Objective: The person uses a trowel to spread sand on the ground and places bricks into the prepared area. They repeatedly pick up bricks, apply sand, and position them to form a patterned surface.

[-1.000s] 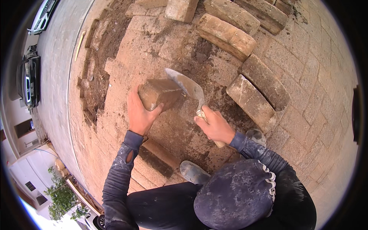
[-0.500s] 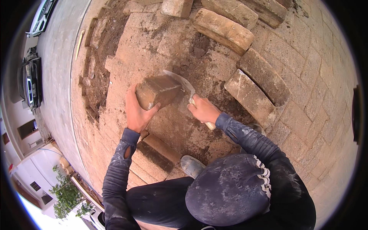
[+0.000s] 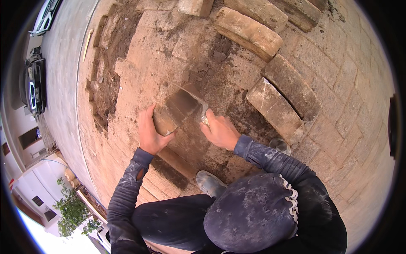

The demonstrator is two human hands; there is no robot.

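Note:
My left hand point(image 3: 151, 132) is closed around the near end of a brown, dirt-covered paving block point(image 3: 173, 111), which is tilted above the ground. My right hand point(image 3: 223, 131) grips the pale handle of a sickle point(image 3: 204, 105). Its thin curved blade, partly blurred, lies along the far side of the block and seems to touch it; exact contact is hard to make out. Beneath both hands is bare, dusty soil.
Loose paving blocks point(image 3: 277, 109) stand in a curved row to the right and far side. More blocks point(image 3: 169, 169) lie near my left knee, beside my shoe point(image 3: 210, 183). A dug trench point(image 3: 108, 91) runs at the left, with parked cars point(image 3: 36, 86) beyond.
The sickle blade has shifted left, across the block's far end, as my right hand moved slightly left. The block has turned in my left hand, which sits a little lower.

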